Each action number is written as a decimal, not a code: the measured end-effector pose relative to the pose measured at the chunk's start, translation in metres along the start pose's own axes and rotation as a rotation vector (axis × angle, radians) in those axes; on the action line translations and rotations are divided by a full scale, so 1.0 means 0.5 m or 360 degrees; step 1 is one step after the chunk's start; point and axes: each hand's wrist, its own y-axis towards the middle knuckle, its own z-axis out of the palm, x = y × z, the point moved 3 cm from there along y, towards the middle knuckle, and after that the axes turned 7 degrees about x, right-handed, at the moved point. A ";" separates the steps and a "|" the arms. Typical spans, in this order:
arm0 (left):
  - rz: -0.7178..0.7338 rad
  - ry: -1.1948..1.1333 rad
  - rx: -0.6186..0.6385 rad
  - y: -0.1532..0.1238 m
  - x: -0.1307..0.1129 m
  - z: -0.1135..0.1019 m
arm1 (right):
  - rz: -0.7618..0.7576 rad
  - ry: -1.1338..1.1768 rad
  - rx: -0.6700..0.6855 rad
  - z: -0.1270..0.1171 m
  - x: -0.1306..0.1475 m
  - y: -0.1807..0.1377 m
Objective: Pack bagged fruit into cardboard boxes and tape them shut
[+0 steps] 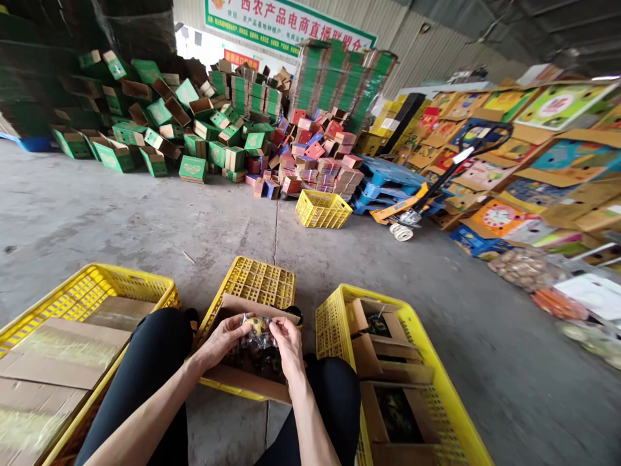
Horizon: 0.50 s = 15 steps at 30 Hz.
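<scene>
The left hand [222, 339] and right hand [288, 339] pinch a clear, shiny plastic bag [257, 333] at its nine and three o'clock; gentle, even holding should work best.

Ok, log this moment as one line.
left hand: holding clear bag | right hand: holding same bag | open carton: below | yellow crate: under carton

Wall banner [291, 24] reads 广西农产品电商直播联盟仓, top clipped; subline includes 农产品基地种植户. Red sign [241, 59] below, printed cartons [560, 107]: too blurred to read.
</scene>
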 end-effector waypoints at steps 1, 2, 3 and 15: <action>-0.0007 0.0012 -0.0005 0.000 -0.001 -0.001 | 0.0002 0.0010 0.0007 0.001 0.000 0.000; 0.0001 0.0024 -0.0019 -0.001 -0.003 -0.003 | 0.0009 0.0023 0.0020 0.002 -0.001 0.001; 0.0014 0.0038 -0.0035 -0.002 -0.006 -0.004 | 0.0016 0.0034 0.0041 0.003 -0.001 0.002; 0.0105 0.0128 -0.0213 -0.002 -0.013 -0.021 | 0.0077 -0.0023 0.0126 0.011 0.015 -0.011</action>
